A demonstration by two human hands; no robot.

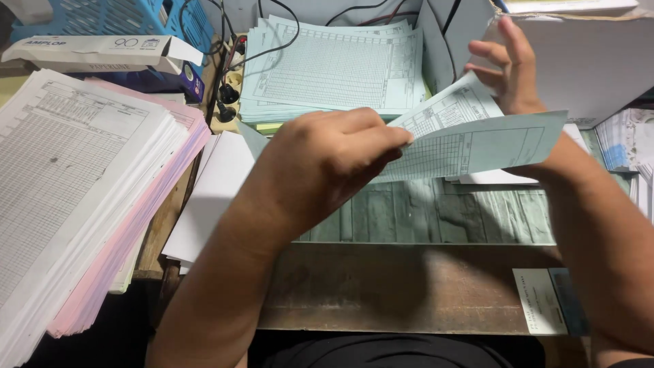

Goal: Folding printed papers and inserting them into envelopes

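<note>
Pale green, thin and ruled with a printed grid, the form (470, 140) is held in the air above the middle of the table (409, 293), folded or bowed so that one flap rises behind the other. Left hand (327, 163): closed on the form's left edge, thumb and fingertips pinching the paper. Right hand (511, 65): behind the raised flap near the far right corner, fingers spread and loose, apparently steadying the sheet from the back; whether it truly grips cannot be told.

Risks, as judged from this pose: a sheet this light, held firmly at one edge only, may crease off-line or tear at the pinch if the hands pull apart; it may also slip from the open right hand and fall among the papers below.

Surroundings: a fanned green stack (334, 68) of like forms lies at the far edge, with black cables (231, 61) beside it. A thick white stack (61, 177) over a pink stack (136, 232) fills the left edge, both with soft, slightly splayed edges. Plain white sheets (211, 197) lie between these and the hands. A green, wood-grain patterned mat (436, 218) covers the table's middle; the near edge is bare, worn brown wood. A long white carton (102, 51) and a blue basket (116, 17) occupy the far left corner.
</note>
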